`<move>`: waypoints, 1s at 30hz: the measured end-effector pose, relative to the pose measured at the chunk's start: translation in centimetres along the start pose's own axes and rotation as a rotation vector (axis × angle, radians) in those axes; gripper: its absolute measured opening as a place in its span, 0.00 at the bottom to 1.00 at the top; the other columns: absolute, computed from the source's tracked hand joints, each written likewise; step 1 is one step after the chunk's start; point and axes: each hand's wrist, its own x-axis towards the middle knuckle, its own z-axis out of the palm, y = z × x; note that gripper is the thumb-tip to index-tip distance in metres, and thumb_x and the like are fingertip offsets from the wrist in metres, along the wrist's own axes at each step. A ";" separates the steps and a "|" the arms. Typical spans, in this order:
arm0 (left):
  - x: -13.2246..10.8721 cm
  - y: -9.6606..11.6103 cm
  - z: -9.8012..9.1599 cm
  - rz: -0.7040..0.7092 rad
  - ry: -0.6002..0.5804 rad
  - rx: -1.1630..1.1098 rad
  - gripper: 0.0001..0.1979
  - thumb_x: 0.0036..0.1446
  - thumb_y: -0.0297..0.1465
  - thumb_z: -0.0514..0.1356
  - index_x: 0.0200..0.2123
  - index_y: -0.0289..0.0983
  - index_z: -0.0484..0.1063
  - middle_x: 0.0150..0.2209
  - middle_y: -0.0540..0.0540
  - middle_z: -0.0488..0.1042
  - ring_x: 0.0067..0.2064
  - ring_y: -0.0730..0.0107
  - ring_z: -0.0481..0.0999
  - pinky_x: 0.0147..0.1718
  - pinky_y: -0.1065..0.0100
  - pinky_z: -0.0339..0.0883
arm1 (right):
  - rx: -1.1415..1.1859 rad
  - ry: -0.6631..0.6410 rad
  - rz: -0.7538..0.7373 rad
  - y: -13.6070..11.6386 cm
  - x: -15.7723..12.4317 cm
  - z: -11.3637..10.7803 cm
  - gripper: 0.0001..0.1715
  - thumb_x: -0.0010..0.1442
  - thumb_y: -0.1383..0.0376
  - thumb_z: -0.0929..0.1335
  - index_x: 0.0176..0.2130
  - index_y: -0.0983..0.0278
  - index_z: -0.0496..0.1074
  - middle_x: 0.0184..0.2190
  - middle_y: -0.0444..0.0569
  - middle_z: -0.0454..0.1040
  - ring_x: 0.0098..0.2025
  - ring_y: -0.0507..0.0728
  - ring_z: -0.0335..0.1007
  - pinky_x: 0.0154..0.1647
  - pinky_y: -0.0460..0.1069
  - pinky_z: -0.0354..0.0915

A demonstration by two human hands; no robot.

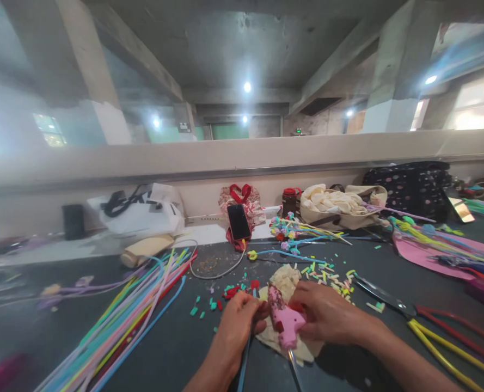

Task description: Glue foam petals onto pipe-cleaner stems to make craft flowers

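Observation:
My left hand (242, 321) is closed, its fingertips pinching a thin blue fuzzy stem (245, 362) that runs down toward the bottom edge. At the top of that stem, just above my fingers, is a small red piece (255, 285). My right hand (327, 310) wraps round the side of a pink glue gun (288, 322), whose front end is crusted and speckled. Beneath the gun lies a crumpled, stained cream cloth (307, 354). Small teal and red cut pieces (231, 292) lie beyond my left hand, and pale yellow and green ones (335, 280) beyond my right.
Long coloured fuzzy stems (119, 326) lie in a bundle at left. Large scissors (407, 313) with red and yellow handles rest open at right. A phone (239, 222) on a cable leans at the back, near finished-looking flower stems (290, 231) and a red-lidded bottle (289, 201).

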 end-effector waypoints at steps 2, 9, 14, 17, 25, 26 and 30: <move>0.1 0.0 0.0 -0.001 0.006 0.003 0.07 0.44 0.32 0.56 0.23 0.36 0.60 0.28 0.43 0.75 0.32 0.68 0.75 0.32 0.67 0.64 | 0.158 -0.016 0.014 0.6 -0.1 -0.7 0.15 0.40 0.68 0.68 0.33 0.63 0.71 0.30 0.43 0.67 0.30 0.51 0.61 0.27 0.43 0.53; -0.1 0.4 0.3 0.006 0.015 -0.005 0.09 0.41 0.34 0.58 0.23 0.36 0.61 0.27 0.44 0.75 0.30 0.69 0.74 0.30 0.69 0.63 | 0.966 -0.041 0.130 4.5 -0.3 -1.9 0.16 0.42 0.58 0.67 0.30 0.67 0.72 0.24 0.44 0.69 0.25 0.52 0.61 0.25 0.44 0.55; -0.3 0.3 0.3 0.009 0.022 -0.015 0.10 0.39 0.35 0.60 0.21 0.36 0.62 0.25 0.45 0.75 0.30 0.68 0.73 0.30 0.68 0.63 | 1.333 0.230 0.162 5.1 -0.4 -2.2 0.19 0.41 0.56 0.66 0.30 0.68 0.72 0.25 0.49 0.71 0.23 0.52 0.63 0.22 0.45 0.57; -0.2 0.3 0.3 0.029 0.025 -0.016 0.10 0.39 0.35 0.60 0.22 0.36 0.63 0.25 0.47 0.73 0.29 0.69 0.72 0.26 0.71 0.62 | 1.401 0.297 0.189 3.9 -0.4 -2.1 0.21 0.44 0.54 0.65 0.32 0.67 0.71 0.27 0.51 0.72 0.23 0.53 0.65 0.20 0.45 0.57; -0.3 1.1 -0.1 0.192 0.095 -0.014 0.11 0.40 0.37 0.60 0.21 0.34 0.67 0.18 0.52 0.67 0.18 0.79 0.60 0.19 0.75 0.52 | 1.091 0.239 0.129 -1.0 -1.0 -0.6 0.28 0.48 0.45 0.62 0.30 0.67 0.70 0.18 0.48 0.69 0.18 0.51 0.59 0.18 0.45 0.51; -0.3 1.2 -0.1 0.202 0.095 -0.027 0.11 0.40 0.36 0.60 0.21 0.34 0.67 0.18 0.52 0.67 0.18 0.79 0.60 0.19 0.75 0.52 | 1.050 0.230 0.124 -1.4 -1.1 -0.5 0.26 0.49 0.46 0.62 0.30 0.67 0.70 0.18 0.48 0.69 0.19 0.51 0.59 0.19 0.45 0.51; -0.6 1.3 -0.1 0.169 0.079 -0.087 0.11 0.40 0.38 0.60 0.21 0.35 0.68 0.15 0.54 0.65 0.16 0.80 0.58 0.18 0.75 0.50 | 0.987 0.218 0.145 -2.1 -1.4 -0.5 0.27 0.51 0.46 0.60 0.32 0.66 0.69 0.18 0.46 0.67 0.19 0.51 0.57 0.19 0.45 0.51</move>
